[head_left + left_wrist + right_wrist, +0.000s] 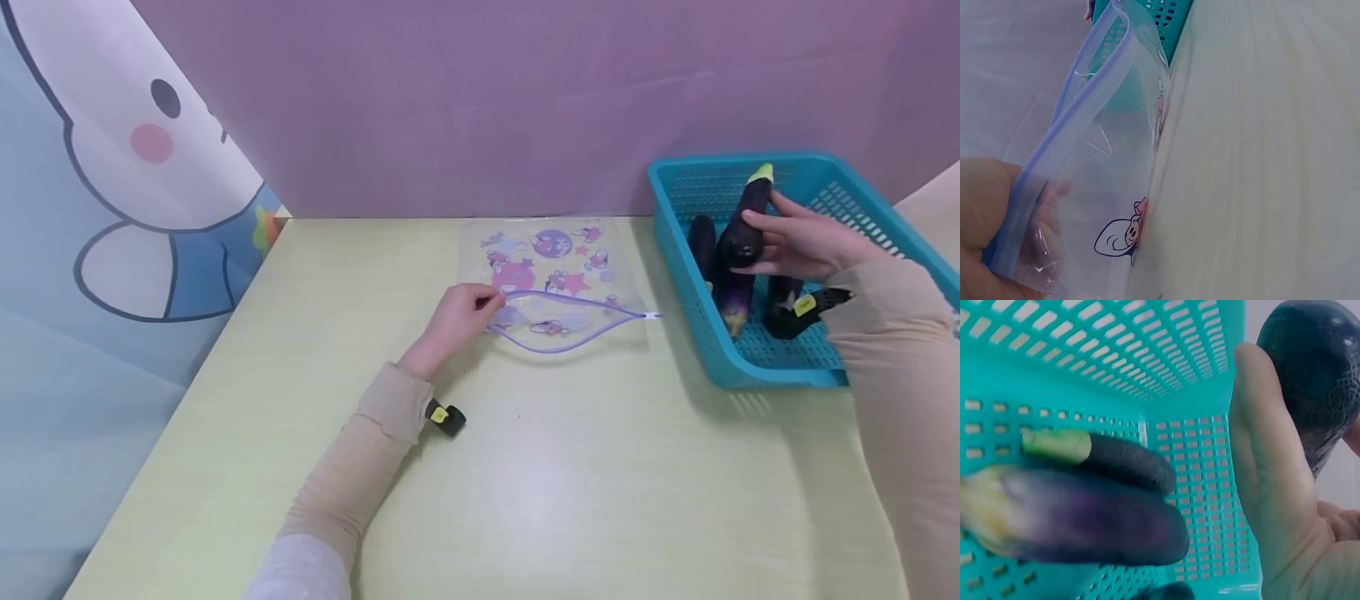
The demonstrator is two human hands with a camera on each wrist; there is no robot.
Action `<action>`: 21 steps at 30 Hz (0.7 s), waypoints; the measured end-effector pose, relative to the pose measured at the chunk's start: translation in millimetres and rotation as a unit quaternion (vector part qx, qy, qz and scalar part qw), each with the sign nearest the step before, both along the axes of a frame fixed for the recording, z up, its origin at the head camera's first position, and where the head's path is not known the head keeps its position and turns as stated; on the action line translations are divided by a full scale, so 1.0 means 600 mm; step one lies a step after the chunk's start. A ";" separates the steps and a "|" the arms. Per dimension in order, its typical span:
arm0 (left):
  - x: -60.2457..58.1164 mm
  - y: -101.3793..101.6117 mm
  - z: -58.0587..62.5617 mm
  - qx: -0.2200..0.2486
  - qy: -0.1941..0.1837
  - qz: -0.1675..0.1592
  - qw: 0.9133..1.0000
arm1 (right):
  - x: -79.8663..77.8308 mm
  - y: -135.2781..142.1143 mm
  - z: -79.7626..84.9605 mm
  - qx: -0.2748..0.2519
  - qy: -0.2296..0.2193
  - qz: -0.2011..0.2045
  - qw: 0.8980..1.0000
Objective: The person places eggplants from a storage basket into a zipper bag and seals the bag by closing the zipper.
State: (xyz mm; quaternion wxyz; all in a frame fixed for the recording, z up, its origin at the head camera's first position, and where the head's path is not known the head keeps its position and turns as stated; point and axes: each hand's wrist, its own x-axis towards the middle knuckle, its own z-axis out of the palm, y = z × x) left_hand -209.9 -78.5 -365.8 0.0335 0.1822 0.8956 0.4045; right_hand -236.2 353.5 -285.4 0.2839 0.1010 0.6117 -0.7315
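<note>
Eggplant [744,237] in the right hand [813,237], zip bag [551,283] in the left hand [467,317]
The right hand's curled fingers and thumb grip the eggplant over the teal basket [693,329] at far right, where other eggplants [1085,519] lie. Left of it, on the worktop [525,483], the left hand pinches the left end of the zip bag's gaping mouth.

The clear bag [553,279] has purple edging and pink cartoon prints. At right, the basket [780,379] is teal and the uppermost eggplant [746,223] black, green-tipped.
</note>
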 end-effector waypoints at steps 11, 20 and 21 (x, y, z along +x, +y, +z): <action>-0.002 0.001 0.000 0.004 0.005 -0.004 1.000 | -0.007 -0.029 0.010 0.017 0.000 0.013 1.000; -0.005 0.000 -0.001 0.006 0.008 -0.007 1.000 | -0.008 -0.042 0.020 0.019 -0.002 0.006 1.000; -0.005 0.000 0.000 0.006 0.008 -0.007 1.000 | -0.008 -0.044 0.021 0.014 -0.005 0.003 1.000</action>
